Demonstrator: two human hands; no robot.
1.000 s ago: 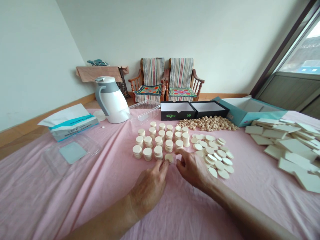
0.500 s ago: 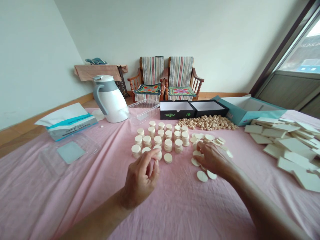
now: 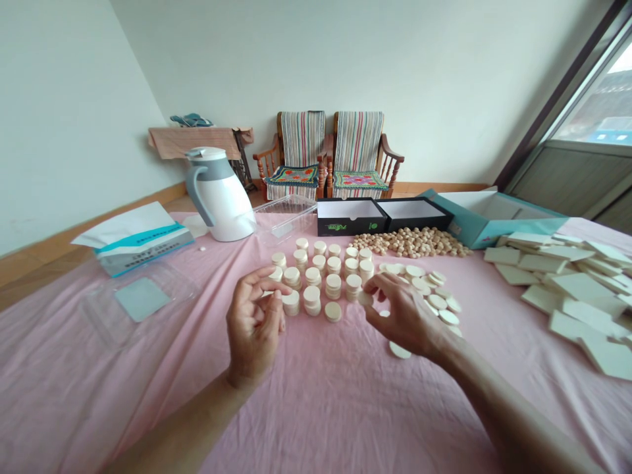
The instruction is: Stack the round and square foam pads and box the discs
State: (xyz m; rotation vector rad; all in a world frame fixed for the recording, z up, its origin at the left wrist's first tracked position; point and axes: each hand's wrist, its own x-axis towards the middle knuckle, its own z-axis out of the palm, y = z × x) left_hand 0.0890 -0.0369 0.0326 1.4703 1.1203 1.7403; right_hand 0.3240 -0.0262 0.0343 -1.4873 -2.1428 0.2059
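Observation:
Rows of stacked cream round discs [image 3: 320,274] stand on the pink tablecloth [image 3: 316,395]. A single low disc [image 3: 332,311] lies at the front of the rows. My left hand [image 3: 254,326] hovers raised at the left end of the rows, fingers curled with nothing visible in them. My right hand [image 3: 402,313] pinches one cream disc [image 3: 366,298] between thumb and fingers, just right of the front stack. Under and beyond that hand lies a loose spread of flat discs [image 3: 429,293].
A white jug [image 3: 220,195], a tissue pack [image 3: 133,240] and clear plastic trays [image 3: 141,299] sit at the left. Black boxes [image 3: 380,216], a pile of small beige balls [image 3: 412,242] and a teal box [image 3: 488,220] are behind. Cream square tiles [image 3: 573,283] lie at right.
My right hand has come back from the loose pile toward the stacks with a disc pinched. My left hand lifted and drew back left, away from the front disc.

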